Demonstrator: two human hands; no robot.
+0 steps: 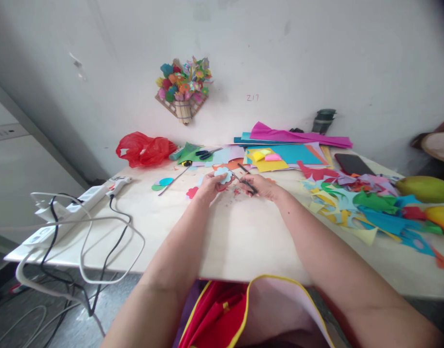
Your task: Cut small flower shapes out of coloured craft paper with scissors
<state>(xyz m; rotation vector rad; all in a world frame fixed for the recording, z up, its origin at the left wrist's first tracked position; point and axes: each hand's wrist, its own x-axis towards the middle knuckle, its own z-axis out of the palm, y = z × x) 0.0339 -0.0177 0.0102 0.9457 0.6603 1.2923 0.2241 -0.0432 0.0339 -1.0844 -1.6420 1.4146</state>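
My left hand (210,187) pinches a light blue paper flower (222,175) above the middle of the table. In my right hand (264,186) is a pair of dark-handled scissors (249,185), whose blades point left and reach the flower's right edge. Whether the blades are open or closed I cannot tell. A red paper flower (192,193) lies just left of my left hand, and some orange and red paper shows partly hidden behind both hands. Small dark and red scraps (232,196) are scattered on the table beneath the scissors.
Paper offcuts (352,200) cover the table's right side, near a phone (353,164) and a yellow-green fruit (423,189). Stacked coloured sheets (301,155), other scissors (204,154) and a red plastic bag (144,150) lie at the back. Power strips (67,212) with loose cables occupy the left edge.
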